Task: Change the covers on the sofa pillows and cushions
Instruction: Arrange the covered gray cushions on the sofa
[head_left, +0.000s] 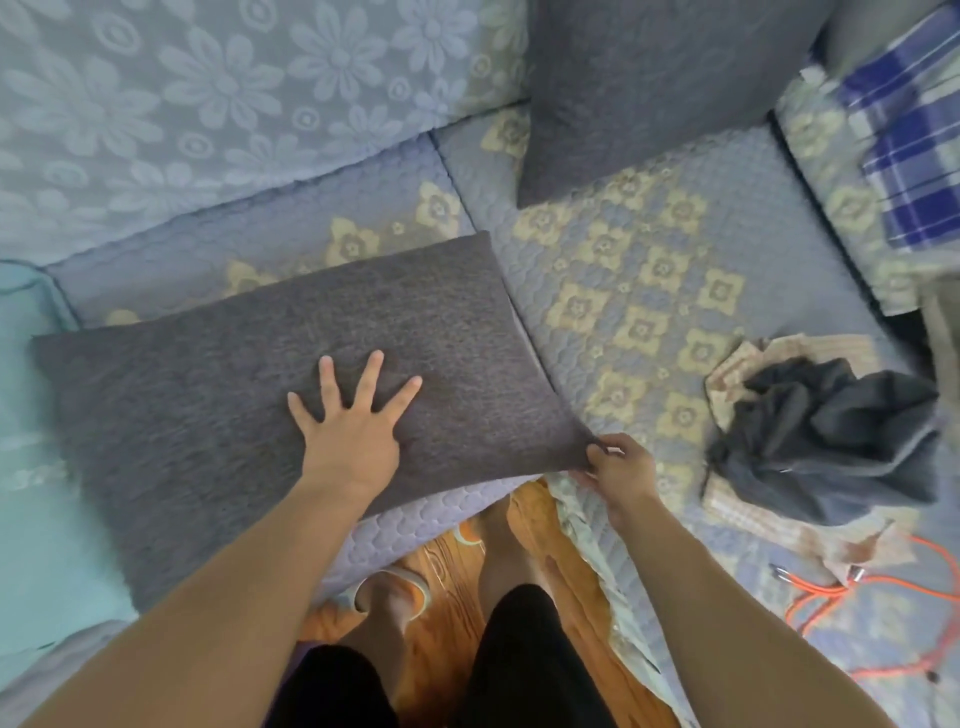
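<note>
1. A dark grey, fuzzy rectangular pillow (270, 374) lies flat on the blue quilted sofa seat (649, 291).
2. A second grey pillow (649, 88) leans on the backrest; crumpled dark cloth (821, 441) and an orange cable (852, 603) lie at right.
3. The left hand (348, 431) presses flat, fingers spread.
4. The right hand (618, 467) pinches the pillow's near corner.

Bare forearms, no sleeves, watch or rings, lead to the left hand (353, 431) at 11 o'clock and right hand (621, 467) at 1 o'clock; black shorts (524, 654) at 6 o'clock, pale orange-trimmed slippers (395, 590).
</note>
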